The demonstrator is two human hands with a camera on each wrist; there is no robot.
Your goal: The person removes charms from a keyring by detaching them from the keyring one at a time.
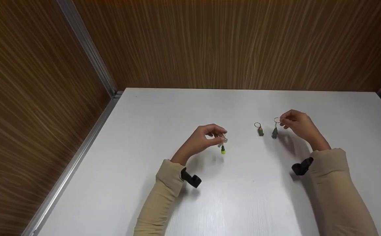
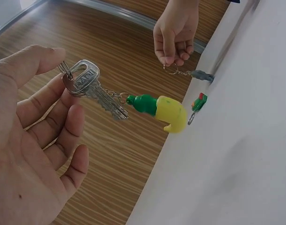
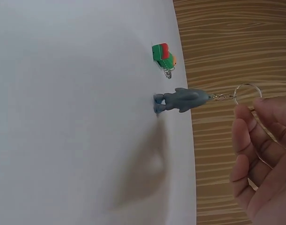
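Above the smooth white table [image 1: 144, 137]: left hand [image 1: 201, 140] pinches a silver key [image 2: 93, 89] with glossy green-yellow charm [image 2: 161, 110] left of the red-green keychain [image 1: 259, 129]; right hand [image 1: 297, 124] pinches the grey figure's wire ring [image 3: 248, 93] just right.

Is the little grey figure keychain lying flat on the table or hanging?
Hanging: the right hand pinches its ring, and the grey figure dangles below with only its lower end touching the white table.
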